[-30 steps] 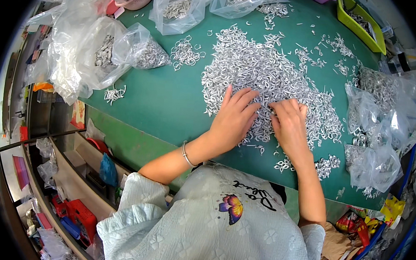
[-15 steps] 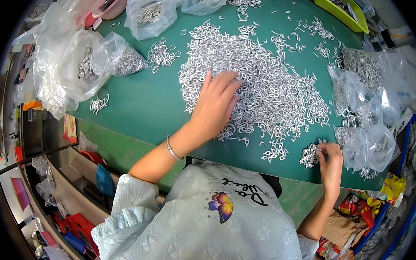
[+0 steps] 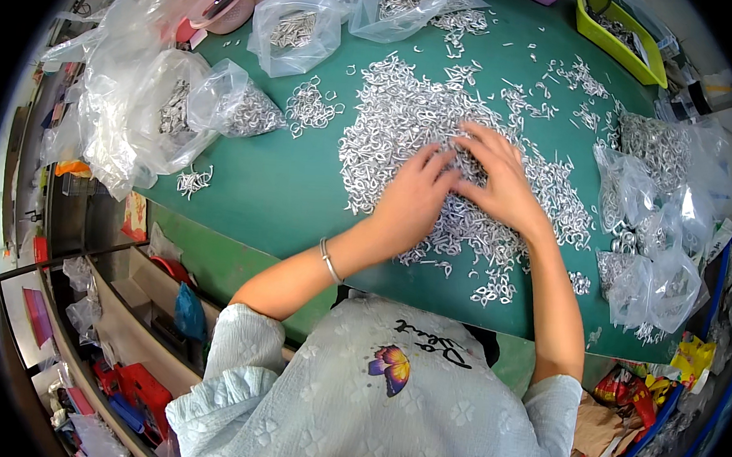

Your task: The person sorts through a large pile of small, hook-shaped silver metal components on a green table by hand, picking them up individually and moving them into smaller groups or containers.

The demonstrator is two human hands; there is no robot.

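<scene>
A wide heap of small silver metal hooks and loops (image 3: 399, 105) covers the middle of the green table. My left hand (image 3: 414, 200) rests on the near part of this heap, its fingers bent and a little apart, the tips slightly blurred. Just to its right, my right hand (image 3: 504, 187) reaches in over the pieces with thumb and fingers spread. The two hands almost meet at the left fingertips and right thumb. No piece shows clearly held in either one. By my right forearm lies a small separate pile of metal pieces (image 3: 578, 282).
Clear bags of metal parts stand at the left (image 3: 238, 107), the back (image 3: 294, 31) and the right (image 3: 657, 288). A yellow-green tray (image 3: 621, 39) sits at the far right, a pink basket (image 3: 222, 6) at the far left. Smaller piles (image 3: 310, 108) lie between.
My right hand has left the small pile at the right edge and come over the main heap beside my left hand. The view has shifted slightly, so the table sits lower and further right.
</scene>
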